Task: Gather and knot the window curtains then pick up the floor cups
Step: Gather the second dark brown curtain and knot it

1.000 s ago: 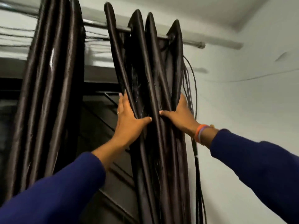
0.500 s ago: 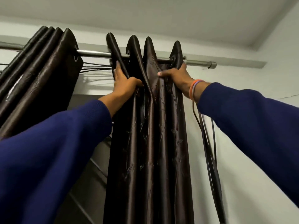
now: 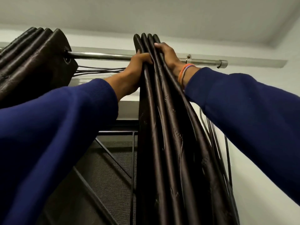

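Squeezed tight now: right curtain (image 3: pixel 164 120) folds, spread a moment ago, pressed into one bunch up at the rod (image 3: pixel 103 56). Left hand (image 3: pixel 138 65) and right hand (image 3: pixel 165 53) clamped around them. Gathered; knot not yet tied. Left curtain (image 3: pixel 32 62) bunched far left. No cups visible.

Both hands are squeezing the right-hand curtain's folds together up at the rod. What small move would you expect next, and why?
Probably sliding both hands down the bunched panel to knotting height. The left hand and right hand already press the right curtain into a tight bundle at the rod, but no knot shows yet, and the fabric below hangs loose. The left curtain waits, bunched.
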